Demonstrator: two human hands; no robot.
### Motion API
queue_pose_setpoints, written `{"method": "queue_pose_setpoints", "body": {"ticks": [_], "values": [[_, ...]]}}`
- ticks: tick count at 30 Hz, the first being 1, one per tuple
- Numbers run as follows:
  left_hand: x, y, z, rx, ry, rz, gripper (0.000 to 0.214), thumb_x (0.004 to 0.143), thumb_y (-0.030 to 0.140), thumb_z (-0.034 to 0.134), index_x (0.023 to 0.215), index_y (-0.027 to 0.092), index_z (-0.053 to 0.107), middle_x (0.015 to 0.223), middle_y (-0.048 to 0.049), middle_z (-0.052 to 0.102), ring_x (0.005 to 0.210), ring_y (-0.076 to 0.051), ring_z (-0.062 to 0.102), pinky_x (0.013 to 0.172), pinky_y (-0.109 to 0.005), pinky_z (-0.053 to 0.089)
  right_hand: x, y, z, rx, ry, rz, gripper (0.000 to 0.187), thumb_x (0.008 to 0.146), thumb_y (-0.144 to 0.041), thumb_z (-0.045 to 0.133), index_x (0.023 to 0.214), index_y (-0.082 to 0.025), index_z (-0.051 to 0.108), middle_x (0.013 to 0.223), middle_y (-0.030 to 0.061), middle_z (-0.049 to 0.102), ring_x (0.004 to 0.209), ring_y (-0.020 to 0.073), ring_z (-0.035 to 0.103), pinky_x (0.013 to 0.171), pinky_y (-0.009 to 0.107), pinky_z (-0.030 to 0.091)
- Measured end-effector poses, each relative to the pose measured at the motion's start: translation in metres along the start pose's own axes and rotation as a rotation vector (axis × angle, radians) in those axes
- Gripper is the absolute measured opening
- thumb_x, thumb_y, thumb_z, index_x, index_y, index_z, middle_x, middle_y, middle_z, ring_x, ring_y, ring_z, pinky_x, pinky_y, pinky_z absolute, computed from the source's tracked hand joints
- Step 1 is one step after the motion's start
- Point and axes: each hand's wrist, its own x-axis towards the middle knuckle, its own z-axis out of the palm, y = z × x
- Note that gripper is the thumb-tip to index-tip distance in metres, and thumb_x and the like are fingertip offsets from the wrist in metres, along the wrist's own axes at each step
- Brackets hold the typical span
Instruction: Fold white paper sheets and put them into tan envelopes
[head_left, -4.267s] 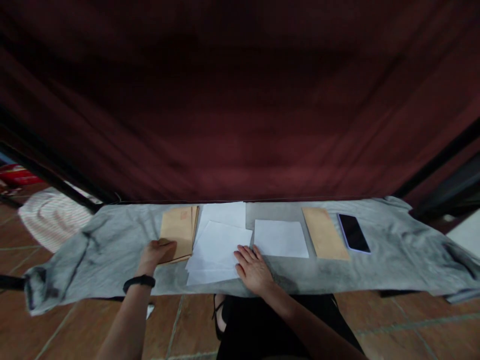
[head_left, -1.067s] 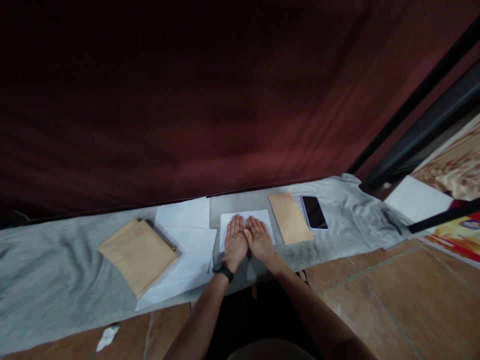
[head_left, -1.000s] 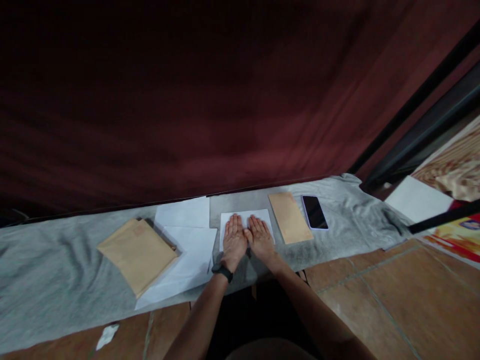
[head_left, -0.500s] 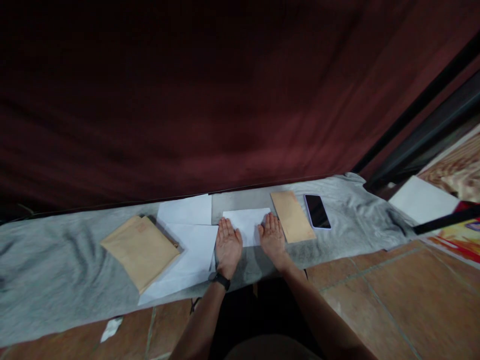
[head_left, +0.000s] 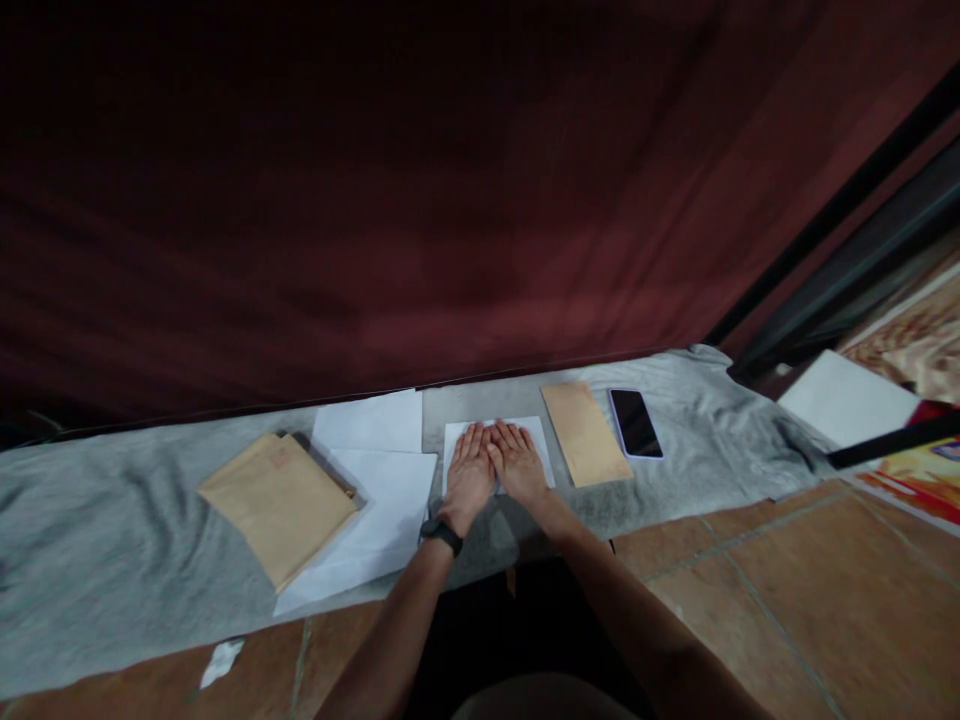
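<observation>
A small white folded sheet (head_left: 540, 445) lies on the grey cloth (head_left: 112, 540) straight in front of me. Both my hands rest flat on it, side by side with fingers stretched out. My left hand (head_left: 470, 474), with a black band on its wrist, covers the sheet's left half. My right hand (head_left: 516, 462) covers the middle, its fingers touching those of the left. Only the sheet's edges show around them.
A stack of brown envelopes (head_left: 276, 503) lies on loose white sheets (head_left: 375, 500) to the left. A single brown envelope (head_left: 585, 433) and a dark phone (head_left: 635, 422) lie to the right. A maroon curtain (head_left: 450, 200) hangs behind; tiled floor (head_left: 787, 590) is below.
Half a second ago my hands were apart at the sheet's two sides. They have slid together onto its middle. The sheet looks shorter front to back than several seconds ago.
</observation>
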Motion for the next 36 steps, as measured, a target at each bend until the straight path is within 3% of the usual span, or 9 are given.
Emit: {"method": "queue_pose_setpoints", "body": {"ticks": [5,17,23,36], "values": [[0.008,0.0,0.005,0.031,0.034,-0.065,0.057,0.097,0.022,0.029,0.151,0.006,0.037,0.158,-0.0162,0.037,0.151,-0.024,0.025,0.123,-0.046,0.025,0.0,0.007,0.003,-0.054,0.048,0.047,0.051,0.106,-0.035,0.03,0.148,-0.012,0.046,0.155,0.0133,0.042,0.146,0.025,0.036,0.12,0.048,0.025],[0.001,-0.002,0.013,0.037,0.175,-0.288,0.06,0.098,0.027,0.032,0.15,-0.003,0.035,0.157,-0.024,0.035,0.15,-0.029,0.028,0.121,-0.049,0.027,-0.008,0.017,0.015,-0.082,0.2,0.232,0.067,0.105,-0.045,0.026,0.152,0.003,0.032,0.154,0.0279,0.035,0.146,0.0342,0.035,0.116,0.055,0.029],[-0.016,0.002,0.011,0.027,0.241,-0.304,0.062,0.098,0.028,0.032,0.151,-0.003,0.032,0.156,-0.0262,0.035,0.15,-0.031,0.027,0.119,-0.051,0.03,-0.018,0.018,0.017,-0.127,0.26,0.254,0.069,0.105,-0.045,0.027,0.152,0.005,0.03,0.155,0.0294,0.033,0.146,0.0354,0.034,0.116,0.054,0.031],[-0.061,0.008,-0.001,0.026,0.247,-0.255,0.059,0.099,0.029,0.032,0.149,-0.003,0.036,0.155,-0.0256,0.037,0.15,-0.031,0.027,0.12,-0.051,0.031,-0.041,0.014,0.005,-0.13,0.259,0.261,0.061,0.105,-0.035,0.029,0.151,0.004,0.032,0.156,0.0273,0.034,0.146,0.0339,0.035,0.117,0.052,0.031]]}}
